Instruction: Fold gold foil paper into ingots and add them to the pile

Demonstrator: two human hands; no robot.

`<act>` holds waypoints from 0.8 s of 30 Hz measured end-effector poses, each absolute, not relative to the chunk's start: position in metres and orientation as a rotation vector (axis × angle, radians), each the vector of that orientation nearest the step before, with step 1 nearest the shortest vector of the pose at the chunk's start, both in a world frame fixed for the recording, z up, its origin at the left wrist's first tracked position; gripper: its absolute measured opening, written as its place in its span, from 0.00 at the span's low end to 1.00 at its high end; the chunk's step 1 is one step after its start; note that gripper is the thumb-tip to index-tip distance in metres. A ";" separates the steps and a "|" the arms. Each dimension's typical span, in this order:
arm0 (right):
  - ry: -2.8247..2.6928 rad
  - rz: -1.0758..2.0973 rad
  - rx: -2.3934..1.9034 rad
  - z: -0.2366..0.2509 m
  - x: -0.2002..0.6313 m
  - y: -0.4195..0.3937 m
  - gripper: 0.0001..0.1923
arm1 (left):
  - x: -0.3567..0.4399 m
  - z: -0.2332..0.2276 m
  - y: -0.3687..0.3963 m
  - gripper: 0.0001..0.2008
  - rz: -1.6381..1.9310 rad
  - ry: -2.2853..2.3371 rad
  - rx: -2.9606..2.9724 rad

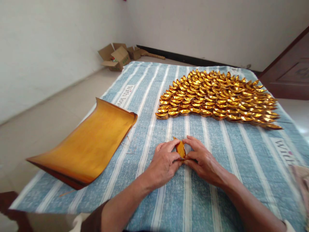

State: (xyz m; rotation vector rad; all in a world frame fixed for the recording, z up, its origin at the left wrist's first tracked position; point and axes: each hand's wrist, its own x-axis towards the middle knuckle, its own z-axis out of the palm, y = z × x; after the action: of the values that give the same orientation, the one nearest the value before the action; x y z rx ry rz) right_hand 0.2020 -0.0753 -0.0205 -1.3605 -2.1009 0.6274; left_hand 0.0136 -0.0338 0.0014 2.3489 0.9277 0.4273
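Observation:
A small folded piece of gold foil paper [180,149] is pinched between my two hands, low over the striped cloth. My left hand [165,161] grips its left side with thumb and fingers. On the other side, my right hand [201,158] holds the right edge, fingertips close to those of the left. Beyond them stand many boat-shaped gold paper ingots [214,96], packed in curved rows. To the left lies a stack of gold paper sheets [89,138], its ends curling up.
A blue and white striped cloth [147,129] covers the table. Open cardboard boxes [118,58] sit on the floor by the far wall. A dark red wooden panel [289,71] is at the right. Thin scraps [129,140] lie beside the sheets.

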 end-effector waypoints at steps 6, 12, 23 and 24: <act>-2.068 0.604 -1.376 -0.022 0.198 -0.075 0.11 | 0.017 0.003 -0.035 0.04 0.388 0.986 2.322; -2.016 0.537 -1.405 -0.028 0.193 -0.077 0.11 | 0.019 0.000 -0.037 0.06 0.408 1.016 2.319; -2.000 0.455 -1.451 -0.034 0.192 -0.078 0.08 | 0.020 -0.001 -0.036 0.12 0.517 1.077 2.198; -1.998 0.453 -1.456 -0.034 0.191 -0.078 0.08 | 0.020 0.000 -0.036 0.12 0.524 1.084 2.186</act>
State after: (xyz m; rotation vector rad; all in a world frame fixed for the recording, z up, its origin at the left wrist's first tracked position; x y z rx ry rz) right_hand 0.1915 -0.0781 -0.0335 -1.4564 -1.9975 0.4534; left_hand 0.0203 -0.0362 -0.0002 2.1858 1.0837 0.5237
